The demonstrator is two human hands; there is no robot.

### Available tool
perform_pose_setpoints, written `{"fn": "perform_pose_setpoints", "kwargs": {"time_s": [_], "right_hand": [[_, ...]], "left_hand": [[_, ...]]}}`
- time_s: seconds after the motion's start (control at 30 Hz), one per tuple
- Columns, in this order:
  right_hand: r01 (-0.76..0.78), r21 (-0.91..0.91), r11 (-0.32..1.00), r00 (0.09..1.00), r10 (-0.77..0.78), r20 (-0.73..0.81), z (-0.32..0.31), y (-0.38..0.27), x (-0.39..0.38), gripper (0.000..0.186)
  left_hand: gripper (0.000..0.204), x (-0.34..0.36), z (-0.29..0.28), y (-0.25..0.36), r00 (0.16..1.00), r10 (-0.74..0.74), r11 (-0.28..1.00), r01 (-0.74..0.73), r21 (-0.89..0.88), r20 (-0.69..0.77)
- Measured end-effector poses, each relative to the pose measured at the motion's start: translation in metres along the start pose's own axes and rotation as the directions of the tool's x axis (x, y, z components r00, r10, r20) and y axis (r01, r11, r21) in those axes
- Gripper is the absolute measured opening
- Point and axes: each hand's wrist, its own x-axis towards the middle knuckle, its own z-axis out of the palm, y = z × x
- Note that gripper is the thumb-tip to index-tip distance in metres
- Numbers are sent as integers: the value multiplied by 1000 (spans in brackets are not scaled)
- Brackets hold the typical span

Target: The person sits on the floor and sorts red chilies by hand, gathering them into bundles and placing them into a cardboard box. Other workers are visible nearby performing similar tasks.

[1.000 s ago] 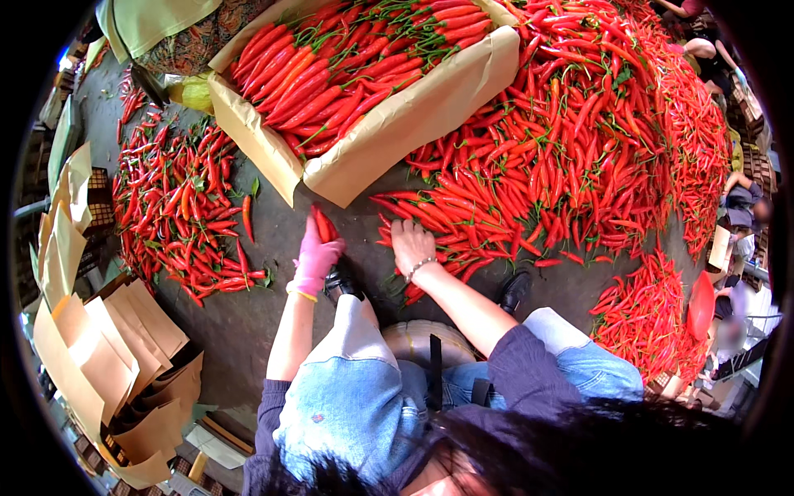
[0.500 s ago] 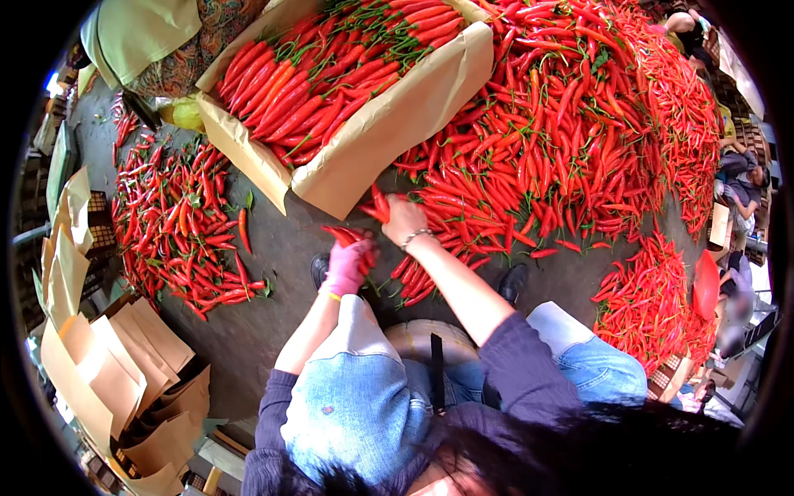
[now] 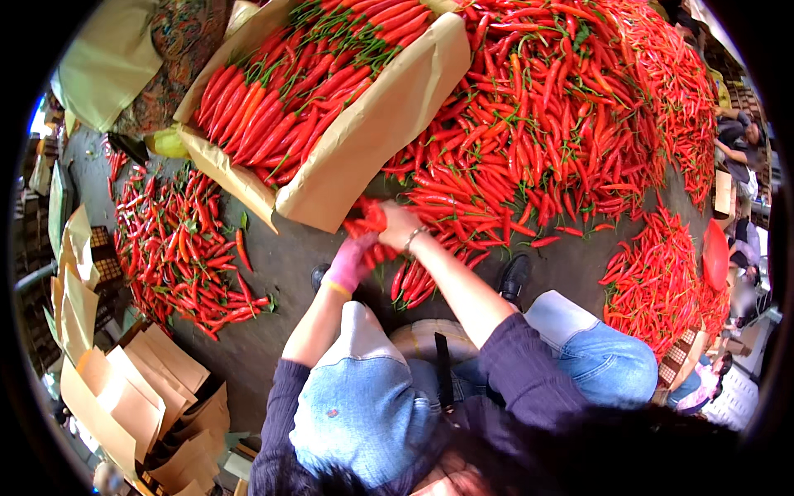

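My left hand (image 3: pixel 351 260), in a pink glove, and my bare right hand (image 3: pixel 397 225) are together just in front of the paper-lined box (image 3: pixel 372 132). Both are closed on a small bunch of red chili peppers (image 3: pixel 368 225) held between them, close to the box's near wall. The box is packed with long red chilies (image 3: pixel 298 91) lying side by side. A big heap of red chilies (image 3: pixel 546 124) covers the ground right of my hands. My knees in blue jeans are below.
A smaller chili pile (image 3: pixel 178 252) lies on the grey floor at left, another pile (image 3: pixel 657 281) at right. Stacked brown paper bags (image 3: pixel 124 397) stand at lower left. My black shoe (image 3: pixel 514 277) rests near the heap. Other people sit at the far right edge.
Both hands rose from the floor by the heap and came together near the box wall, now holding a bunch of chilies between them.
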Motion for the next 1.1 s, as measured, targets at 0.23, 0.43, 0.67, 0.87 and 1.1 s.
{"fn": "perform_pose_setpoints", "kwargs": {"time_s": [0.23,0.43,0.67,0.87,1.1], "right_hand": [[-149,467,872,984,175,-14,76,-43,-74,51],[30,929,370,926,339,-165,66,-4,-90,35],[218,966,138,814,520,-258,76,58,-70,43],[70,953,295,902,390,-187,81,57,-89,36],[-120,381,917,993,111,48,50,-5,-83,45]], "left_hand": [[25,-121,2,16,957,150,958,-79,274,-247],[35,-64,72,56,991,104,344,-113,932,82],[49,8,87,29,960,-30,-466,-259,846,278],[47,-20,31,-6,943,216,105,-281,954,254],[39,-84,-9,-9,994,-69,948,93,306,-87]]}}
